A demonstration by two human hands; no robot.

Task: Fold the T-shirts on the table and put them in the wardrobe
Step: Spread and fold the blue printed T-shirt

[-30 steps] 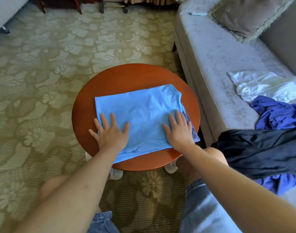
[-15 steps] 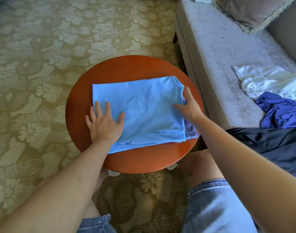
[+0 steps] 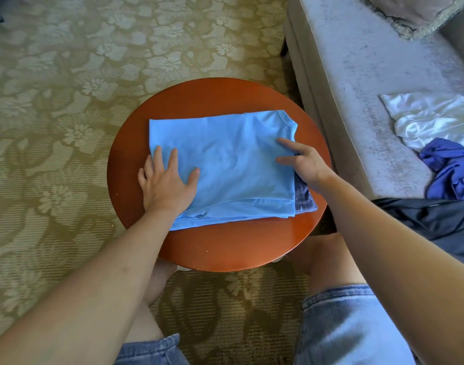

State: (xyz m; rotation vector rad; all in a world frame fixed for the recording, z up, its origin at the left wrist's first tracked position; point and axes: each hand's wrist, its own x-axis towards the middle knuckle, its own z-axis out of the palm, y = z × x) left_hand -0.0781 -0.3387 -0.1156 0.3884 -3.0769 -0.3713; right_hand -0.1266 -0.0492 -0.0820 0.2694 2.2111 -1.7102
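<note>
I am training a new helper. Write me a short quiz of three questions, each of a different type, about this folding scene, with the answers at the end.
1. True or false: the left hand lies flat on the light blue T-shirt.
2. The T-shirt on the round wooden table is: A. crumpled in a heap; B. folded into a flat rectangle; C. hanging off the table.
3. Fill in: the right hand touches the T-shirt at its ____ edge, as the person sees it.

Key: 1 true; 2 B; 3 right.
</note>
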